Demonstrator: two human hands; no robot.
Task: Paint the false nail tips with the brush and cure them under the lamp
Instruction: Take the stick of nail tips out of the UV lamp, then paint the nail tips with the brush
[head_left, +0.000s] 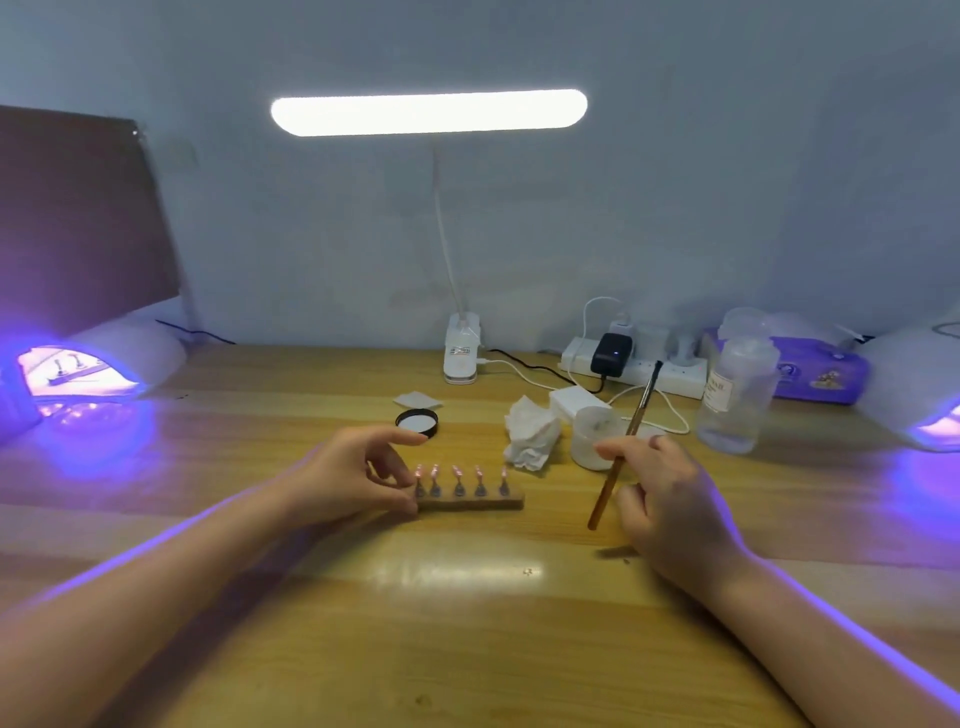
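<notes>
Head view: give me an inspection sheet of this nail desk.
Surface: wooden table, glossy, violet glare at both sides.
Job's things: wooden holder carrying five pink nail tips; brush; white jar; lit curing lamp far left holding another rack.
Clutter: crumpled tissue, black lid, clear bottle.
Hands: left hand holds the holder's end; right hand grips the brush.
Cables: power strip, white leads.
Surroundings: desk lamp, grey wall.

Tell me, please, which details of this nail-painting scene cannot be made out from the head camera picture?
- Small pink nail tips on the wooden strip holder: too small and blurred to show any paint.
- Glowing purple curing lamp on the right: cut off by the frame edge.
- Label on the clear plastic bottle: blurred, unreadable.
</notes>
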